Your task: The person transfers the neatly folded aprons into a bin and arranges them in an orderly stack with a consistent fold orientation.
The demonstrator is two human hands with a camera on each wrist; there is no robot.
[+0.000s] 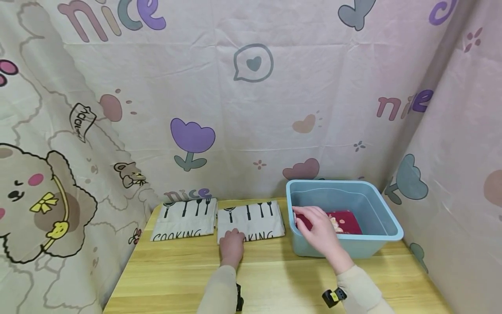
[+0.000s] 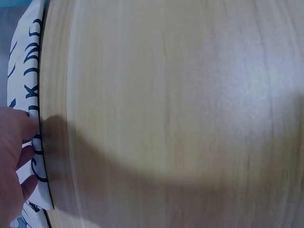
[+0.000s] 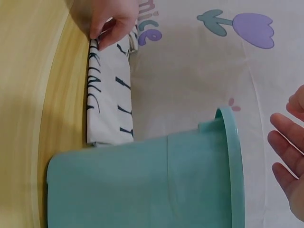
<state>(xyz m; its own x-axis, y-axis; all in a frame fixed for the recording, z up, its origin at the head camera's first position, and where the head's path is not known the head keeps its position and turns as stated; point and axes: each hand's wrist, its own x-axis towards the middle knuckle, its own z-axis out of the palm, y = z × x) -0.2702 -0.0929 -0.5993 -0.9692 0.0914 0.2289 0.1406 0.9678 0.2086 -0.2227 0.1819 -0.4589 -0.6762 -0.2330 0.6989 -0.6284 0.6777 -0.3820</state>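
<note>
My left hand [image 1: 232,247] rests at the front edge of a folded white cloth [image 1: 251,218] printed with black utensils and "COOKING". In the left wrist view, its bent fingers [image 2: 29,154] touch the fold at the cloth's edge. A matching folded cloth [image 1: 183,219] lies just left of it. My right hand [image 1: 319,229] is over the near left part of a light blue plastic bin [image 1: 394,233]. Its fingers [image 3: 287,145] are spread loosely above the rim, holding nothing visible. Partly hidden under that hand, a dark red item [image 1: 351,221] with a cream print lies in the bin.
Both cloths and the bin stand along the back of a light wooden table [image 1: 274,279]. A patterned curtain [image 1: 251,109] hangs directly behind and along both sides. The bin's raised walls stand close to the right end of the second cloth.
</note>
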